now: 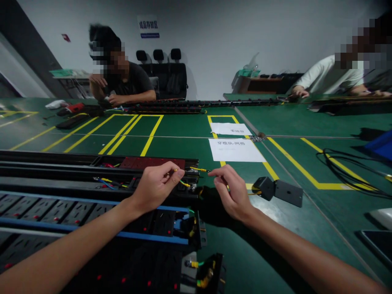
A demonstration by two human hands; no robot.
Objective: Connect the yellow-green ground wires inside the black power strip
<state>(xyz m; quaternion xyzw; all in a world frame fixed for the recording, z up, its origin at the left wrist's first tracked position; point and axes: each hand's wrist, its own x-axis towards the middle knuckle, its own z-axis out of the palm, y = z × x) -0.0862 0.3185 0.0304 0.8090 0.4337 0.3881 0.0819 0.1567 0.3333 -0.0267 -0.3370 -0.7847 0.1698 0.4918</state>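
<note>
My left hand (156, 183) is closed in a pinch on a yellow-green wire (184, 183) at the end of a long black power strip (92, 171). My right hand (231, 190) pinches the tip of a second yellow wire (199, 169) just right of that end. Both wires run down toward a terminal at the strip's end. A nearer black power strip with blue rails (92, 212) lies under my left forearm, with coloured wires showing at its open end (192, 228).
A black end cap with a bracket (280, 190) lies right of my right hand. Two white paper labels (234, 149) sit on the green table. Black cables (346, 171) coil at right. Two other people work at the far side, with more strips before them.
</note>
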